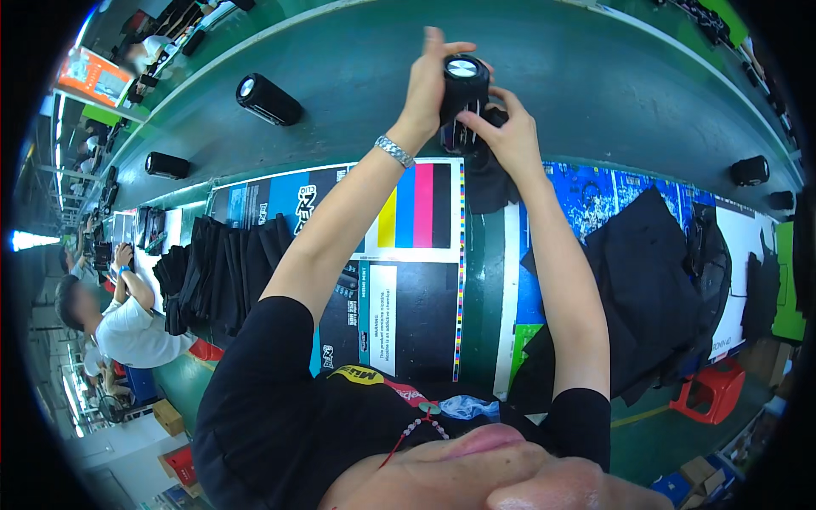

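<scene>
A black cylindrical speaker (464, 95) with a shiny silver end stands at the far middle of the bench, between my two hands. My left hand (427, 89) is wrapped against its left side near the silver end, some fingers reaching round behind and one sticking up. On the lower right side my right hand (508, 134) pinches a black cloth (495, 185) close to the speaker, its thumb laid across the front. The cloth hangs down below that hand toward the printed sheets. Where the cloth meets the speaker is partly hidden by my fingers.
Other black speakers (270, 99) lie on the green bench (357, 51) to the left and right. A row of folded black cloths (225, 268) sits on the left, a loose black cloth heap (642, 272) on the right. A red stool (712, 391) stands below; a person (127, 319) works at left.
</scene>
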The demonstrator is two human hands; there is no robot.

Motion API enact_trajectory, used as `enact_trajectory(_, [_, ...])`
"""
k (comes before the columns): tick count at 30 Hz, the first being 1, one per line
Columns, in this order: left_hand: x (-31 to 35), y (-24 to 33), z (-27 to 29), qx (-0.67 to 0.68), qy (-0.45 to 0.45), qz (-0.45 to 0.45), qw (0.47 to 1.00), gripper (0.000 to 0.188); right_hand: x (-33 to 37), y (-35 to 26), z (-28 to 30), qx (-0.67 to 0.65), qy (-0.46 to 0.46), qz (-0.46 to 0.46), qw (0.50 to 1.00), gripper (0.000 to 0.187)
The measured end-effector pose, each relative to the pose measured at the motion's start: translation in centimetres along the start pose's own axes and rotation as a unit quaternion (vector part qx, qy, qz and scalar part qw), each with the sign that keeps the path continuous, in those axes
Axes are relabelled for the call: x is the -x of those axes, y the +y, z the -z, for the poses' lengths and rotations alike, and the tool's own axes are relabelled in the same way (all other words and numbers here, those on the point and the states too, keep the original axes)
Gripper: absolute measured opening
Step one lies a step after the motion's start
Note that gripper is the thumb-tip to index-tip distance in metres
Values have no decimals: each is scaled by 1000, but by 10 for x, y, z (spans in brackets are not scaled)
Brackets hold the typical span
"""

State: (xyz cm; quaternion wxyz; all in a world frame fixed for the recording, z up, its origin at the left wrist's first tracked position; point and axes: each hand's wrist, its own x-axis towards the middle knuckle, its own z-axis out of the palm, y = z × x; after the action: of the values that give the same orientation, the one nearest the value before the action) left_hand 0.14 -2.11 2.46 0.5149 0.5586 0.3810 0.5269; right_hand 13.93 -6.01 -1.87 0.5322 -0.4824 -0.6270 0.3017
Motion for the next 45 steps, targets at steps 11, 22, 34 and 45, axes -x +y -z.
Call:
enact_trajectory(11, [0, -29, 10, 148, -54, 57, 986, 84, -16, 21, 4, 25, -136, -58, 989, 58])
enact_trajectory(22, [2, -46, 14, 286, -25, 132, 949, 82, -8, 21, 9, -3, -214, -69, 974, 65])
enact_trajectory(34, [35, 19, 34, 423, -82, 77, 899, 89, -6, -36, 0, -111, -287, -98, 946, 47])
enact_trajectory(45, [48, 35, 24, 447, 185, 41, 874, 76, -4, -95, -14, 39, -136, -5, 990, 65])
